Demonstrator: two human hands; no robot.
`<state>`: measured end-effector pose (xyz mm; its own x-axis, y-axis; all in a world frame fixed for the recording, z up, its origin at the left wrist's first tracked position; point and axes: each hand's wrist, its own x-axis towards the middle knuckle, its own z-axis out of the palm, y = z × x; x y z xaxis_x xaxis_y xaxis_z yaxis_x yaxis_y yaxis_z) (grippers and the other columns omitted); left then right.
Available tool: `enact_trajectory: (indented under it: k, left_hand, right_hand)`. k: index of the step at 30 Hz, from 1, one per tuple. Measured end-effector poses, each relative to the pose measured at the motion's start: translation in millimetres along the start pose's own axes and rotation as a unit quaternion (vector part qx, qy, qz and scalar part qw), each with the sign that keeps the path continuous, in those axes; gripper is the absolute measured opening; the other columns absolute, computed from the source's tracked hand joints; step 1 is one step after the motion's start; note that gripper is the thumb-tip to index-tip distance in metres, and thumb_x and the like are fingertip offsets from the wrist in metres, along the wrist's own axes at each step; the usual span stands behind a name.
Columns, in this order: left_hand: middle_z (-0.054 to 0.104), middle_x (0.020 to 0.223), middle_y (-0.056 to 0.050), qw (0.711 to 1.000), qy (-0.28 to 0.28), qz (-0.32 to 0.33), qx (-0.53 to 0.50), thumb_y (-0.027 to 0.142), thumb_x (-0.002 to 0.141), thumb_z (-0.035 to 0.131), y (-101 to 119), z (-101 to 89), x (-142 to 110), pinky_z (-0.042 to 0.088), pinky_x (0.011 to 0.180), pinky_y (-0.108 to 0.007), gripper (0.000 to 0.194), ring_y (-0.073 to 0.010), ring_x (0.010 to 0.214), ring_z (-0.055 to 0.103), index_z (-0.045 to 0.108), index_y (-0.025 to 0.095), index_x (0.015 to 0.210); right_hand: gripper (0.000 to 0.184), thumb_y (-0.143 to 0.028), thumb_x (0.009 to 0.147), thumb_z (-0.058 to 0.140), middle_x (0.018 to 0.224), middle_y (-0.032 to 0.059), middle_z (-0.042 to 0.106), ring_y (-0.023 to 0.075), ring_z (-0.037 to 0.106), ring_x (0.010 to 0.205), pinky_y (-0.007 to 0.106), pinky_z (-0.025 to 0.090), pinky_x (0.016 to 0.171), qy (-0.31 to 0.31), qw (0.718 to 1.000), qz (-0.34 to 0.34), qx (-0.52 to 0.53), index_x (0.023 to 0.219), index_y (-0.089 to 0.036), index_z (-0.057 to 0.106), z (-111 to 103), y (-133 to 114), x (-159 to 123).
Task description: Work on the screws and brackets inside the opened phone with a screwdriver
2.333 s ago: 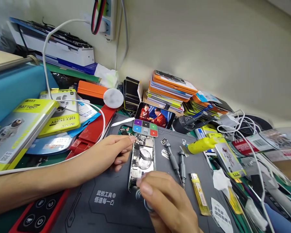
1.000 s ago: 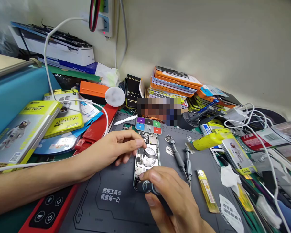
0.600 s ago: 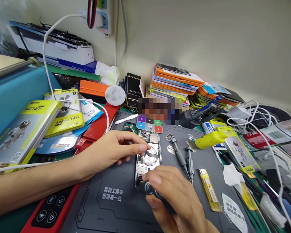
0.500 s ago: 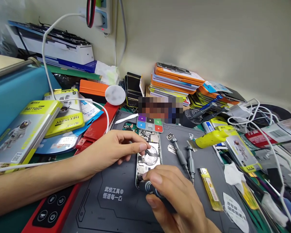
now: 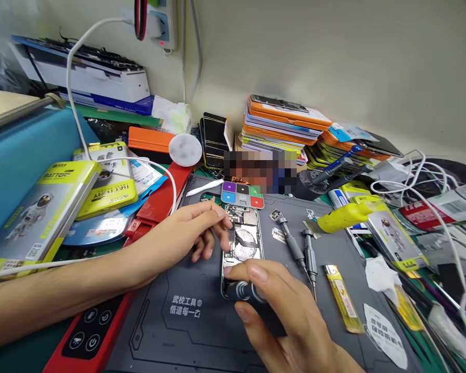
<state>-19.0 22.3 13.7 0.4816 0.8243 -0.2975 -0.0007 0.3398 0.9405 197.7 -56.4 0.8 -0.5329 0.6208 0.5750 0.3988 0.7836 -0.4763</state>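
An opened phone (image 5: 252,217) lies face up on the dark mat, its inner parts bare, with a round silvery coil area and a black strip across it. My left hand (image 5: 204,228) hovers at the phone's left edge, fingers loosely bent and apart, nothing visible in them. Over the phone's near end, my right hand (image 5: 291,305) grips a dark cylindrical tool (image 5: 245,291) with silvery rings between thumb and fingers. Most of that tool is hidden by the hand, so its kind cannot be told.
Two grey screwdrivers (image 5: 309,256) lie right of the phone, then a yellow lighter (image 5: 344,300) and a yellow bottle (image 5: 339,217). A coloured tray (image 5: 243,189) sits beyond the phone. Battery packs (image 5: 42,207) and a red device (image 5: 112,316) are at left; stacked orange cases (image 5: 287,119) stand behind.
My left fingers, pinched over the black strip before, have drawn back left to the phone's edge and loosened. My right hand keeps the dark tool near the phone's lower end. The view has shifted slightly.
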Motion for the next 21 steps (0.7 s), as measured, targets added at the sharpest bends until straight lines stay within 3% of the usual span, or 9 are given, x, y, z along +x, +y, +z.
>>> enact_trajectory:
  k: [4, 13, 21]
  left_hand:
    - [0.073, 0.083, 0.0, 1.0, -0.011, 0.005, 0.008, 0.038, 0.108, 0.049, -0.5, -0.3, -0.4, 0.04, 0.05, -0.019, 0.029, -0.0084, 0.058, 0.055, 0.064, 0.018, 0.094]
    - [0.073, 0.084, 0.001, 1.0, -0.016, -0.004, 0.025, 0.041, 0.106, 0.051, 0.3, 0.7, 0.6, 0.039, 0.051, -0.02, 0.029, -0.0091, 0.059, 0.055, 0.065, 0.019, 0.095]
    - [0.072, 0.082, 0.001, 0.999, -0.027, -0.003, 0.031, 0.042, 0.105, 0.053, -1.9, -0.1, -0.1, 0.039, 0.051, -0.021, 0.029, -0.0092, 0.059, 0.055, 0.065, 0.018, 0.093]
  right_hand:
    - [0.073, 0.004, 0.093, 0.056, 0.122, 0.0088, 0.075, 0.0174, 0.07, 0.115, 0.033, 0.058, 0.109, -0.003, 1.0, -0.001, -0.001, 0.161, -0.016, 0.037, 1.2, -1.8, -1.1]
    - [0.051, -0.006, 0.103, 0.053, 0.12, 0.0087, 0.075, 0.0162, 0.069, 0.112, 0.03, 0.058, 0.104, -0.011, 1.0, -0.001, -0.01, 0.153, -0.014, 0.043, -1.3, -0.8, 2.5]
    - [0.058, -0.001, 0.099, 0.054, 0.119, 0.0077, 0.074, 0.0164, 0.069, 0.111, 0.031, 0.058, 0.105, -0.011, 1.0, 0.011, -0.004, 0.154, -0.015, 0.041, -0.5, -3.5, 0.2]
